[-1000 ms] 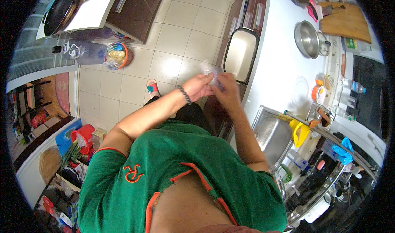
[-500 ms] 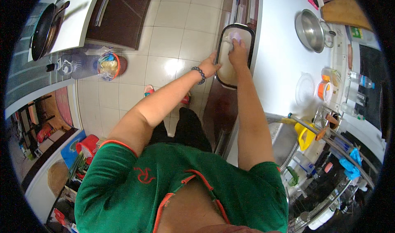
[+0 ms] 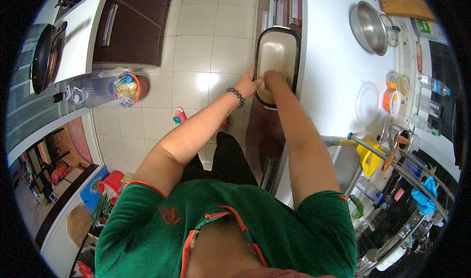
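A deep oblong bin with a black rim and a cream inside stands at the brown cabinet front, along the white counter's edge. My left hand, with a dark bead bracelet at its wrist, grips the bin's left rim, thumb over the edge. Into the near half of the bin reaches my right hand, bent downward at the wrist. Its fingers are hidden behind the hand, as is the pale purple cloth it held a moment earlier; no cloth shows elsewhere in the bin.
On the white counter are a steel bowl, a clear plastic lid and an orange-banded tub. The sink lies nearer on the right, beside a metal rack. A lined waste basket stands on the tiled floor at left.
My right hand has come from the far part of the bin to its near end, and the pale purple cloth has gone from sight. My left hand keeps its hold on the rim.
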### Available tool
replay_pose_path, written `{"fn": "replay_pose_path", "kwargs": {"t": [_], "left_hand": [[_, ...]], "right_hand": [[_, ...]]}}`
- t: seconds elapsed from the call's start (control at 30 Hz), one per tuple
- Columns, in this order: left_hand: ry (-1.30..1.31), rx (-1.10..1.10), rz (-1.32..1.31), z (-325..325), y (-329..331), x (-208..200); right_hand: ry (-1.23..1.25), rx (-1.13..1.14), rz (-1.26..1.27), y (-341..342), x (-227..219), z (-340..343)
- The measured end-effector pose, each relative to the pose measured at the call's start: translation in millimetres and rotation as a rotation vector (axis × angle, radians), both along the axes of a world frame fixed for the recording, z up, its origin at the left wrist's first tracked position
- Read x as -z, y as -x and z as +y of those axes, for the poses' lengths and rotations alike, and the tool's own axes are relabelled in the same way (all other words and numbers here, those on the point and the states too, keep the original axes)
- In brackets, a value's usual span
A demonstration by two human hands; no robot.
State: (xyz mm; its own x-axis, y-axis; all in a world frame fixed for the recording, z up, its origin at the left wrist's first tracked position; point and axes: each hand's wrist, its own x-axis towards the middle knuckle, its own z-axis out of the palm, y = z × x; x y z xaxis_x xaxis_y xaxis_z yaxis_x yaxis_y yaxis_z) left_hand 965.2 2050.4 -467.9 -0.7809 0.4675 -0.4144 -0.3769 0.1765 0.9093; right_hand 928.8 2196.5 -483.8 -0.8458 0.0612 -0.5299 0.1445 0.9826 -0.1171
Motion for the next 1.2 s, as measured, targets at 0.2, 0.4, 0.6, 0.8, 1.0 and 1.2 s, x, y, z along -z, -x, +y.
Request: {"fn": "replay_pose_path", "kwargs": {"t": [0.2,0.4,0.6,0.8,1.0,1.2], "left_hand": [[-0.156,0.011,-0.236,-3,1,-24],[-0.247,-0.076,-0.185,-6,-4,-22],[-0.149,-0.035,-0.254,0,-2,-33],[-0.243,-0.009,-0.123,-2,-2,1],[-0.115,0.038,-0.16,-7,2,-14],[-0.079,0.046,-0.111,-4,0,-17]], "right_hand": [[-0.156,-0.117,0.34,21,22,24],[-0.418,-0.333,-0.402,-24,-47,-33],[0.181,0.215,-0.64,-26,-64,-27],[1.089,0.975,-0.356,-23,-87,-8],[0.469,0.163,0.409,21,-160,31],[0.044,-0.599,0.511,-4,-141,72]]}}
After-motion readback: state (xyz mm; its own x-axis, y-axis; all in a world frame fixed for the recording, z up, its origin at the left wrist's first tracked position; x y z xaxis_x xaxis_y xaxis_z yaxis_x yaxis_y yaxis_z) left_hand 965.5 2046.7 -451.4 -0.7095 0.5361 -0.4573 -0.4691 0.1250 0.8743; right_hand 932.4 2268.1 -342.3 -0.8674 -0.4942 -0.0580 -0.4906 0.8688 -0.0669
